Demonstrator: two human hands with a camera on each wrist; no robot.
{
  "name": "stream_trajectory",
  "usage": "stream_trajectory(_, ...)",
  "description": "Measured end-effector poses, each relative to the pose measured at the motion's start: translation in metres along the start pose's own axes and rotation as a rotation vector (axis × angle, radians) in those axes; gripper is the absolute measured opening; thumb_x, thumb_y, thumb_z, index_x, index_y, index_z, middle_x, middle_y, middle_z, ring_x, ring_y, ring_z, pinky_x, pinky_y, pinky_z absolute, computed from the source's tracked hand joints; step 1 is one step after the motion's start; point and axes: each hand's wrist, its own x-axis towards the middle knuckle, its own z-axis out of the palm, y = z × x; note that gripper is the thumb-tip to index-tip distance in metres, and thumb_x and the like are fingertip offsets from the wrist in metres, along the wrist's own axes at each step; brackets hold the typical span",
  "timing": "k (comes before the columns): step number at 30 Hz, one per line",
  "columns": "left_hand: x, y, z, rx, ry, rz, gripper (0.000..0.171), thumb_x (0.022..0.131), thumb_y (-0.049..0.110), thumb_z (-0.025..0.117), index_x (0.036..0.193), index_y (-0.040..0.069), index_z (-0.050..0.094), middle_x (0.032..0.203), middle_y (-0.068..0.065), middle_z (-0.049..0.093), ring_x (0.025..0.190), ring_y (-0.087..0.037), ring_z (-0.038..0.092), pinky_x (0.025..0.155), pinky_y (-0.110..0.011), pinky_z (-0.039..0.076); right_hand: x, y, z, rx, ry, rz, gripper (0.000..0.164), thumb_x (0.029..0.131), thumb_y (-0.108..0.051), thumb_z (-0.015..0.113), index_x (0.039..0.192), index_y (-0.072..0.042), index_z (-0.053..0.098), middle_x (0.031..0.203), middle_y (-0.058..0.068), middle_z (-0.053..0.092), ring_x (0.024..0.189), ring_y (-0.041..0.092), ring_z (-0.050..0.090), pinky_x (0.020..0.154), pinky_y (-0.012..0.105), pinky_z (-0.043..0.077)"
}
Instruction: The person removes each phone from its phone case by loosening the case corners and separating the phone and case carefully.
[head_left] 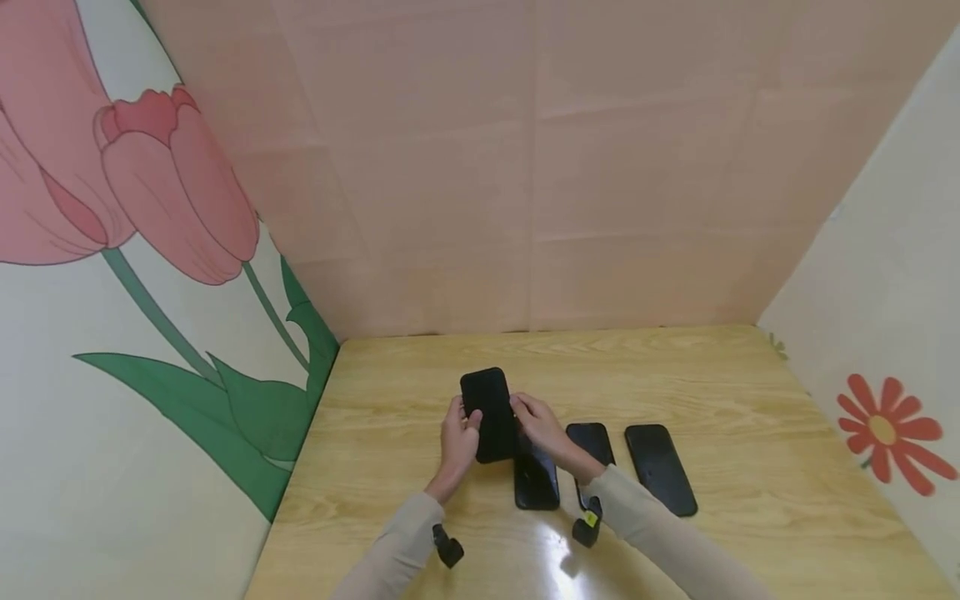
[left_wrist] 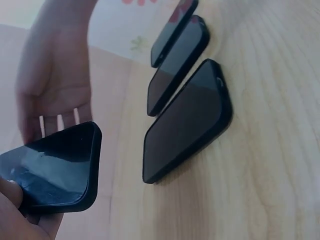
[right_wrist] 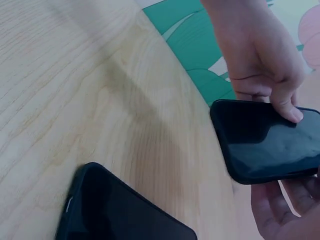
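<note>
A black smartphone (head_left: 489, 417) is held up over the table, its dark screen facing up. My left hand (head_left: 457, 440) grips its left side, with the thumb (right_wrist: 290, 111) lying over the screen and the other fingers behind. Along the opposite edge my right hand (head_left: 542, 427) holds the phone, its fingers (left_wrist: 59, 122) reaching under the back. Just below the hands, a second smartphone (head_left: 536, 483) lies flat on the wood, partly covered by the held one in the head view. Under the right forearm lies a third smartphone (head_left: 591, 442), partly hidden by the wrist.
Another dark smartphone (head_left: 662, 469) lies at the right end of the row. The wooden table (head_left: 390, 400) meets a pink back wall (head_left: 420, 208). Painted side walls stand left and right, with tulips (head_left: 180, 183) and a red flower (head_left: 883, 429).
</note>
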Motion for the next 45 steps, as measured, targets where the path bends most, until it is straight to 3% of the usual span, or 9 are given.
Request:
stream_trajectory(8,0.011,0.009,-0.007,-0.051,0.067,-0.031,0.02,0.096,-0.003,0.057,0.116,-0.004,0.057,0.103,-0.024,0.068,0.094,-0.036,0.066,0.082,-0.049,0.054,-0.008,-0.018,-0.002,-0.034,-0.13,-0.007,0.03,0.107,-0.009,0.043,0.125,0.011,0.056,0.1,0.018,0.061,0.085,0.028,0.059,0.079,0.06,0.05)
stream_trajectory(12,0.016,0.014,-0.006,-0.053,0.099,-0.041,0.02,0.096,-0.002,0.058,0.116,-0.005,0.056,0.105,-0.026,0.067,0.094,-0.036,0.066,0.081,-0.048,0.053,0.002,0.006,-0.002,-0.008,-0.125,0.005,0.032,0.107,-0.013,0.045,0.126,0.01,0.056,0.105,0.019,0.064,0.082,0.027,0.062,0.079,0.06,0.051)
stream_trajectory(19,0.009,0.048,-0.007,-0.052,0.079,-0.02,0.02,0.097,-0.004,0.056,0.115,-0.012,0.052,0.101,-0.03,0.065,0.09,-0.038,0.064,0.075,-0.04,0.053,0.004,0.016,-0.001,-0.041,-0.035,-0.005,0.033,0.106,-0.017,0.048,0.123,0.009,0.058,0.105,0.02,0.064,0.079,0.034,0.065,0.071,0.045,0.057)
stream_trajectory(25,0.0,0.069,-0.004,-0.054,0.067,0.025,0.018,0.094,-0.005,0.059,0.109,-0.013,0.053,0.095,-0.027,0.065,0.086,-0.034,0.064,0.069,-0.029,0.05,0.004,0.019,0.0,-0.078,0.098,-0.014,0.024,0.104,-0.009,0.05,0.113,0.009,0.064,0.092,0.017,0.065,0.067,0.028,0.064,0.067,0.052,0.056)
stream_trajectory(29,-0.003,0.07,-0.001,-0.06,0.059,0.05,0.019,0.094,-0.004,0.06,0.109,-0.013,0.053,0.092,-0.025,0.065,0.083,-0.03,0.063,0.067,-0.028,0.05,0.004,0.018,0.001,-0.109,0.179,-0.025,0.02,0.103,-0.002,0.049,0.105,0.007,0.066,0.088,0.016,0.065,0.062,0.027,0.064,0.061,0.054,0.055)
stream_trajectory(34,-0.004,0.069,0.005,-0.073,0.014,0.075,0.019,0.094,-0.006,0.059,0.109,-0.014,0.051,0.092,-0.027,0.065,0.079,-0.033,0.064,0.064,-0.026,0.05,0.003,0.015,0.001,-0.26,0.292,-0.045,0.019,0.101,0.001,0.048,0.095,0.005,0.067,0.085,0.019,0.067,0.052,0.029,0.063,0.051,0.042,0.054)
stream_trajectory(38,-0.004,0.068,0.01,-0.083,-0.017,0.08,0.018,0.094,-0.009,0.057,0.11,-0.014,0.049,0.094,-0.031,0.065,0.078,-0.042,0.065,0.063,-0.028,0.052,0.002,0.014,0.0,-0.381,0.368,-0.025,0.02,0.099,0.001,0.05,0.094,0.003,0.069,0.089,0.018,0.07,0.062,0.026,0.064,0.062,0.04,0.052)
stream_trajectory(42,0.001,0.05,0.018,-0.084,-0.007,0.096,0.02,0.094,-0.013,0.054,0.113,-0.013,0.048,0.1,-0.032,0.064,0.085,-0.044,0.066,0.07,-0.041,0.056,0.002,0.011,-0.001,-0.419,0.405,-0.024,0.019,0.098,0.001,0.05,0.093,0.002,0.069,0.088,0.016,0.069,0.076,0.028,0.061,0.071,0.044,0.049)
stream_trajectory(45,0.004,0.034,0.024,-0.08,0.005,0.104,0.023,0.094,-0.014,0.051,0.116,-0.01,0.046,0.106,-0.03,0.065,0.093,-0.042,0.066,0.076,-0.049,0.055,0.001,0.007,0.0,-0.398,0.419,-0.015,0.019,0.098,0.002,0.049,0.089,0.001,0.067,0.082,0.014,0.067,0.071,0.027,0.06,0.067,0.041,0.049)
